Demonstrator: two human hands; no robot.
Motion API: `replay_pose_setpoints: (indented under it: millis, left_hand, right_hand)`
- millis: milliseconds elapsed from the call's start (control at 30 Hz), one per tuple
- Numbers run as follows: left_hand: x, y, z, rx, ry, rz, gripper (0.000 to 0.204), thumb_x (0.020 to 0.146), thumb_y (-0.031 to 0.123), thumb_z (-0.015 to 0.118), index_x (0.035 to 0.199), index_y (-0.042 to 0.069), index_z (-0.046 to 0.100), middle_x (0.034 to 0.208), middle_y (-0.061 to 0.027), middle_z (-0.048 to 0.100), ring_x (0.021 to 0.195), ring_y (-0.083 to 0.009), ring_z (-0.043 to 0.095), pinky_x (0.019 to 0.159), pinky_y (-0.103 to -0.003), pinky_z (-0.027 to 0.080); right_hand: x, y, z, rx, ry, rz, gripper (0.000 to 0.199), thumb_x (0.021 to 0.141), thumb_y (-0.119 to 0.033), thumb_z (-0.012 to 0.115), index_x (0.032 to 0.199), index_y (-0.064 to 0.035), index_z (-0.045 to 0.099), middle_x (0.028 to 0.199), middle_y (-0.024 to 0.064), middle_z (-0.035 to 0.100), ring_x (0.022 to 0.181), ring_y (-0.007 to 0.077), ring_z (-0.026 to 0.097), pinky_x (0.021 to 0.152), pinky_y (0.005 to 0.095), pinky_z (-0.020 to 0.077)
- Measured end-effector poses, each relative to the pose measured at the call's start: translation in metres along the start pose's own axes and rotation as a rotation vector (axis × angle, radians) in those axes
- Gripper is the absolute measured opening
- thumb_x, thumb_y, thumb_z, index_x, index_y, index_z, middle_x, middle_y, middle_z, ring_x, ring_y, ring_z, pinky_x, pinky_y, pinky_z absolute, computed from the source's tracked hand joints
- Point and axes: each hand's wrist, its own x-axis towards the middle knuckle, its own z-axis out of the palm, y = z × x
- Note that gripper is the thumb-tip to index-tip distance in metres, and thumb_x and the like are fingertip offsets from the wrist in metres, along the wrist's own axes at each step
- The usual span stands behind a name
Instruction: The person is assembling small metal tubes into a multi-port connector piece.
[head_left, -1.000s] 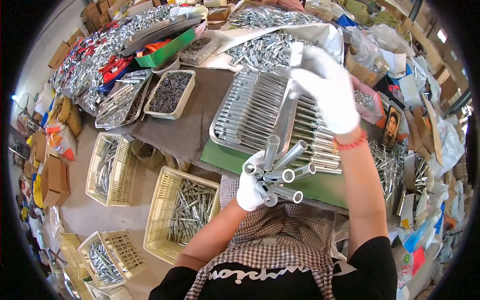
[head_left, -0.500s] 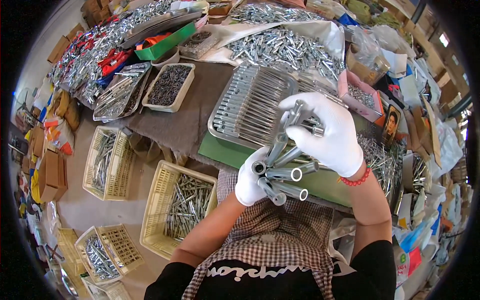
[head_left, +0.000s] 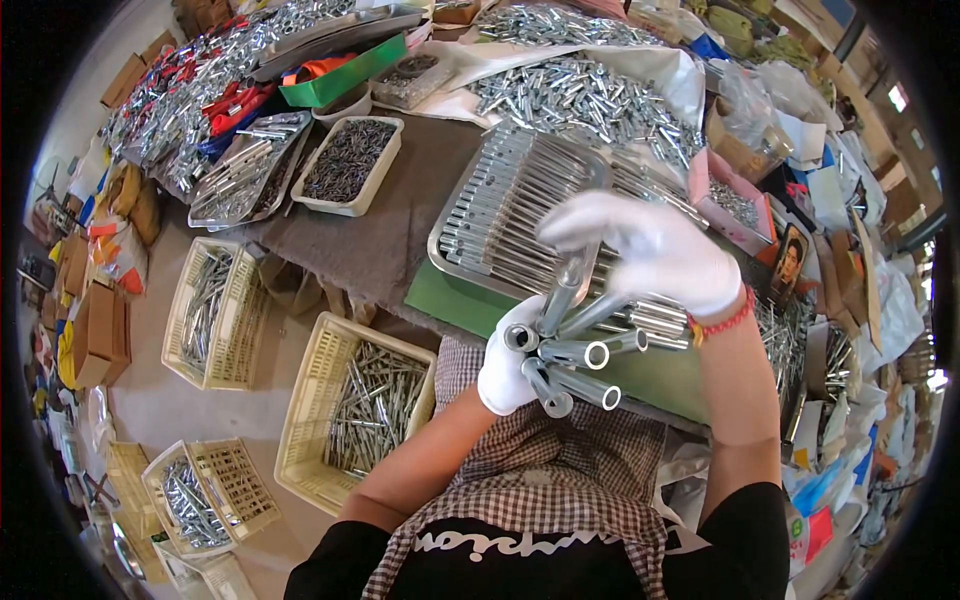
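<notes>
My left hand, in a white glove, is closed around a bundle of shiny metal tubes. Their open ends fan out toward the right, and one tube points up toward the tray. Just above the bundle is my right hand, also gloved, its fingers blurred by motion. Several thinner metal rods stick out from under its palm and seem to be held there. Behind both hands, a metal tray holds rows of rods with thicker ends, laid side by side.
The tray rests on a green surface. Farther back are a tub of dark screws, a heap of metal sleeves and a pink box of small parts. Plastic crates of metal rods stand on the floor at left.
My right hand has moved off the upper tube's end and turned, now blurred. The thin rods under its palm show more. My left hand keeps its bundle almost in place.
</notes>
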Motion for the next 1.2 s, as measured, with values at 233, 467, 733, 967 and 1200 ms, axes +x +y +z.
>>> replay_pose_setpoints:
  millis: [233, 467, 733, 967, 1200]
  left_hand:
    - [0.004, -0.001, -0.008, -0.158, 0.048, -0.175, 0.037, 0.092, 0.043, 0.05, 0.09, 0.006, 0.055, 0.072, -0.013, 0.061, 0.059, -0.0229, 0.062, 0.054, -0.034, 0.055]
    - [0.004, 0.004, 0.003, -0.046, 0.217, -0.086, 0.032, 0.091, 0.04, 0.049, 0.085, 0.009, 0.055, 0.071, -0.007, 0.058, 0.059, -0.0181, 0.058, 0.053, -0.032, 0.05]
    - [0.002, 0.005, 0.01, -0.03, 0.208, -0.085, 0.034, 0.09, 0.046, 0.051, 0.078, 0.014, 0.055, 0.068, -0.0007, 0.056, 0.061, -0.0156, 0.057, 0.051, -0.03, 0.047]
    - [0.005, 0.003, 0.002, -0.141, 0.108, -0.082, 0.036, 0.089, 0.048, 0.054, 0.076, 0.015, 0.057, 0.073, 0.0006, 0.058, 0.067, -0.0147, 0.057, 0.054, -0.03, 0.048]
    - [0.006, -0.022, -0.036, 0.162, 0.015, 0.219, 0.036, 0.085, 0.03, 0.061, 0.111, 0.012, 0.045, 0.094, -0.0021, 0.055, 0.08, -0.0142, 0.058, 0.065, -0.03, 0.052]
  right_hand:
    - [0.077, 0.087, -0.033, -1.006, 0.422, -0.089, 0.021, 0.089, -0.025, 0.057, 0.1, -0.0124, 0.069, 0.097, 0.0129, 0.065, 0.094, 0.0277, 0.062, 0.086, 0.0379, 0.0476]
    - [0.11, 0.115, -0.009, -1.24, 0.512, 0.011, 0.016, 0.082, -0.02, 0.063, 0.094, -0.0096, 0.061, 0.086, 0.0124, 0.063, 0.085, 0.032, 0.06, 0.079, 0.0425, 0.0476]
    - [0.097, 0.109, -0.03, -0.895, 0.517, 0.008, 0.025, 0.081, -0.025, 0.064, 0.102, -0.0113, 0.063, 0.09, 0.0115, 0.068, 0.08, 0.0279, 0.066, 0.075, 0.039, 0.0519]
    - [-0.001, 0.004, -0.026, 0.042, 0.765, -0.171, 0.032, 0.086, -0.006, 0.063, 0.117, 0.0031, 0.058, 0.086, 0.0073, 0.065, 0.067, 0.0116, 0.062, 0.059, 0.0231, 0.0527]
    - [-0.063, -0.028, 0.008, -0.004, 0.777, -0.262, 0.036, 0.083, 0.003, 0.056, 0.119, 0.0046, 0.054, 0.091, 0.0089, 0.062, 0.072, 0.0131, 0.062, 0.065, 0.0244, 0.0539]
